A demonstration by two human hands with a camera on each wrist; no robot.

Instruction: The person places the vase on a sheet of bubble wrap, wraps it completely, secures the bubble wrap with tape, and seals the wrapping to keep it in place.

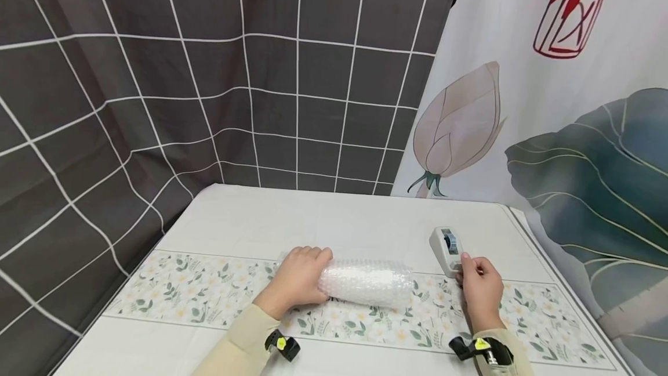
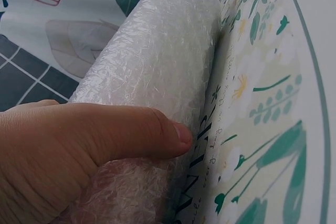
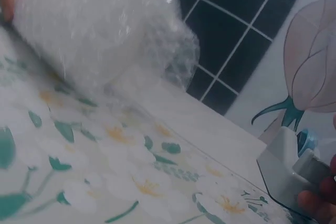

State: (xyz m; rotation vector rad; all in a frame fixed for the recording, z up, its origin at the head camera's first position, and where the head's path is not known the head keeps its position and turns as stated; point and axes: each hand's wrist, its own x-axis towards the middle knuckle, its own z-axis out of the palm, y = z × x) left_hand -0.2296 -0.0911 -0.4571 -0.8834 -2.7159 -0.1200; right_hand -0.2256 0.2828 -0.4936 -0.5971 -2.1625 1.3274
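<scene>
A roll of bubble wrap [image 1: 367, 283] lies sideways on the patterned table. The left hand [image 1: 300, 280] grips its left end, thumb on the near side, as the left wrist view [image 2: 89, 150] also shows. On the right stands a white tape dispenser [image 1: 445, 251] holding a small blue roll. At its near end is the right hand [image 1: 481, 292], with thumb and fingertips pinching there; whether they hold the dispenser or its tape end is unclear. In the right wrist view the dispenser [image 3: 281, 169] and fingertips [image 3: 315, 203] appear at the lower right.
The white table cover [image 1: 250, 219] has a floral band [image 1: 198, 289] across it. A dark grid curtain [image 1: 323, 74] hangs behind and to the left. On the right hangs a white curtain with a flower bud [image 1: 459, 126] and large leaf print.
</scene>
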